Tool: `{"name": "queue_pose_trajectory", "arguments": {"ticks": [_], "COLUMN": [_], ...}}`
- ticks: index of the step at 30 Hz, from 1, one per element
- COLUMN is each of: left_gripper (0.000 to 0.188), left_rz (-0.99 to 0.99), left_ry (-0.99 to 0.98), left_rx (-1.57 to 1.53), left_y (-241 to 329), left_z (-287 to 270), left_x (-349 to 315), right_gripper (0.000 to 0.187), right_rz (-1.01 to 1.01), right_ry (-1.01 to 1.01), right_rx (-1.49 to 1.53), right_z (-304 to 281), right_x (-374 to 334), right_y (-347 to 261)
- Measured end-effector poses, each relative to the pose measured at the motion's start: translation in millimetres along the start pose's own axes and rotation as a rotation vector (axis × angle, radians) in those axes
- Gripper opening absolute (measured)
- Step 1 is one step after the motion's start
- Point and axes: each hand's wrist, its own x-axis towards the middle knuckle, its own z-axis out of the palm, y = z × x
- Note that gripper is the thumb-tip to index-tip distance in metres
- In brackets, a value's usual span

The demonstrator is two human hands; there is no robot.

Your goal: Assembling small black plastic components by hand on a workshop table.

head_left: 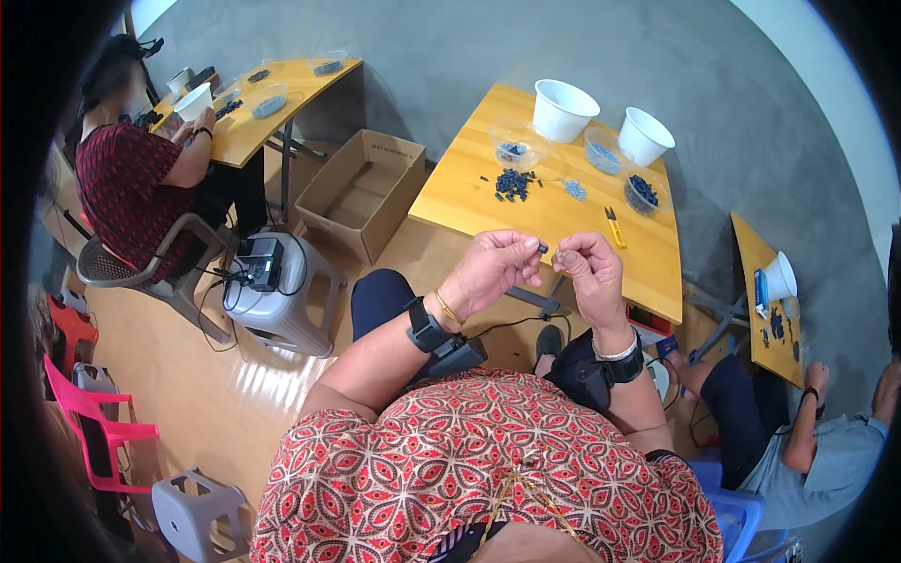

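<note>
My left hand point(490, 272) is raised over the near edge of the wooden table point(648, 272), thumb and fingers closed on a small dark cylindrical piece point(542, 249). Close beside it, my right hand point(595, 274) has its thumb and fingertips pinched together. Whatever it grips is too small to name. Beyond the hands lies a loose pile of small dark pieces point(512, 185). To its right is a little heap of pale blue bits point(574, 190). Yellow-handled snips point(615, 228) rest near the table's right side.
White tubs point(564, 111) and clear bowls point(603, 150) stand along the table's far side. An open cardboard box point(364, 192) sits on the floor to the left, near a grey stool point(284, 296). One person works at the left table, another sits at the right.
</note>
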Motion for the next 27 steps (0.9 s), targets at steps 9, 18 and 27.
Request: {"name": "queue_pose_trajectory", "arguments": {"ticks": [9,18,27], "left_gripper": [0.017,0.018,0.016], "left_rz": [0.081,0.089,0.1], "left_ry": [-0.001,0.078,0.061], "left_rx": [0.028,0.041,0.064], "left_y": [-9,-11,-13], "left_z": [5,11,9], "left_x": [-2,-3,-3], "right_gripper": [0.006,0.005,0.006], "right_rz": [-0.037,-0.068,-0.326], "right_ry": [0.062,0.076,0.085], "right_rx": [-0.018,-0.12,-0.56], "right_z": [2,3,13], "right_x": [-1,0,0], "right_y": [8,11,-8]}}
